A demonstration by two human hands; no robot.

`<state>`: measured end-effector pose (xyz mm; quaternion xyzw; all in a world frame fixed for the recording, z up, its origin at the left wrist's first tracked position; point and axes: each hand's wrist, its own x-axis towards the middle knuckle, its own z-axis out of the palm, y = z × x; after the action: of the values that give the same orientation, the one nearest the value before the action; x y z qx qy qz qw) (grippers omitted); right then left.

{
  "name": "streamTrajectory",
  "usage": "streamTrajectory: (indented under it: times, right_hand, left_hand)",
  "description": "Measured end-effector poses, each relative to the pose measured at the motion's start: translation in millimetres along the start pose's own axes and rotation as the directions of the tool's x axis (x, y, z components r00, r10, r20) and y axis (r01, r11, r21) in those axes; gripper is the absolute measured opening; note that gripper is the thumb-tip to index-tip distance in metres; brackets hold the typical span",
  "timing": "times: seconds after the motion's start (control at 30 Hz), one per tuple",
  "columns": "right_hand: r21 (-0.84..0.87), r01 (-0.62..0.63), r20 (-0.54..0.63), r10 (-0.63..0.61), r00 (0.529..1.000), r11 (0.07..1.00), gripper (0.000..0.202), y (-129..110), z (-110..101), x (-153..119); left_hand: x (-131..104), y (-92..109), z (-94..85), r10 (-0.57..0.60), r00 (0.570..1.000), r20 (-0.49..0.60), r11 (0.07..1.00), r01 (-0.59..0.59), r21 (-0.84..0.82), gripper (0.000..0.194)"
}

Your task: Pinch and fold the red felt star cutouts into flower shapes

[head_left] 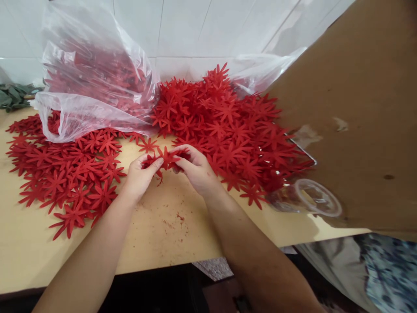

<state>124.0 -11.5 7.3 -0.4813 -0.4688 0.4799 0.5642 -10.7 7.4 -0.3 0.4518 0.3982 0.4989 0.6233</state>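
Between both hands, just above the table, is a red star-shaped artificial flower (pixel 167 157) with narrow petals. My left hand (pixel 140 174) pinches its left side between thumb and fingers. On the other side, my right hand (pixel 194 167) grips the petals, thumb on top. Ragged red bits hang under the flower near the left thumb. A single loose flower (pixel 148 145) lies just beyond my left hand. To the left spreads a layer of red flowers (pixel 78 174), and a higher heap of red flowers (pixel 228 126) rises behind and to the right of my right hand.
A clear plastic bag (pixel 97 78) full of red flowers stands against the tiled wall (pixel 182 30). A clear plastic container (pixel 317 198) lies beside a large brown board (pixel 365 117) at right. Red scraps (pixel 179 219) dot the table (pixel 153 243). Green leaves (pixel 14 95) lie far left.
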Motion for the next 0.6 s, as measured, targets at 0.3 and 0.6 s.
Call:
streamTrajectory:
  times: [0.3,0.6]
  right_hand:
    - [-0.063,-0.021,0.111,0.028,0.993,0.998,0.033,4.8,3.7,-0.9]
    - [-0.428,-0.039,-0.443,-0.172,0.880,0.903,0.019,-59.3,-70.4,36.3]
  left_hand:
    - [-0.2,-3.3,0.7,-0.010,0.998,0.056,0.997,0.006,0.071,0.016]
    - [5.2,-1.1,-1.7,-0.110,0.992,-0.053,0.993,0.109,-0.036,0.011]
